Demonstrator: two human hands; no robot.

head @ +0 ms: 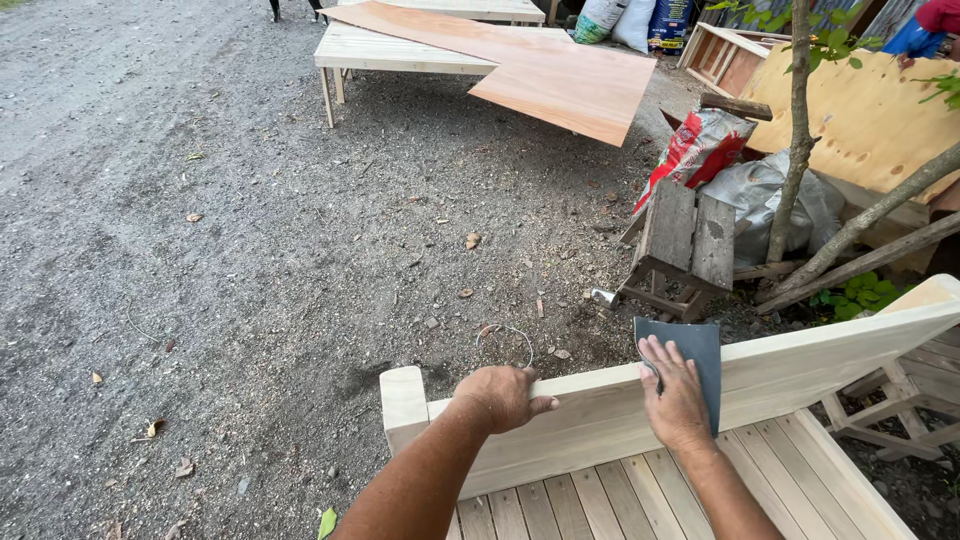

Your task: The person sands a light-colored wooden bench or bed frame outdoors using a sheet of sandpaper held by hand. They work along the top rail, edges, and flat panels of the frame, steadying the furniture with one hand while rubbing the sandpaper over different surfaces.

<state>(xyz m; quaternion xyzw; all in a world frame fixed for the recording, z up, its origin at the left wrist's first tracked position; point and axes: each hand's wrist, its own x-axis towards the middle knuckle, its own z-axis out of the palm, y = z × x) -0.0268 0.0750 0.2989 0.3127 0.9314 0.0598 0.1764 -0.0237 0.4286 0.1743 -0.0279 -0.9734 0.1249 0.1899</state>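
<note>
A pale unfinished wooden bench-like frame fills the lower right, with a tall side board (800, 365) and a slatted deck (620, 505). My left hand (500, 396) grips the top edge of that board near its left post (403, 405). My right hand (675, 395) lies flat on the board's inner face, pressing a dark grey sheet of sandpaper (698, 360) that folds over the top edge.
Gravel ground lies beyond the board. A small weathered wooden stool (685, 245) stands just past it, beside a thin tree trunk (795, 130), sacks (700, 145) and plywood (860, 110). Farther back a slatted table (390, 50) carries a brown plywood sheet (560, 75).
</note>
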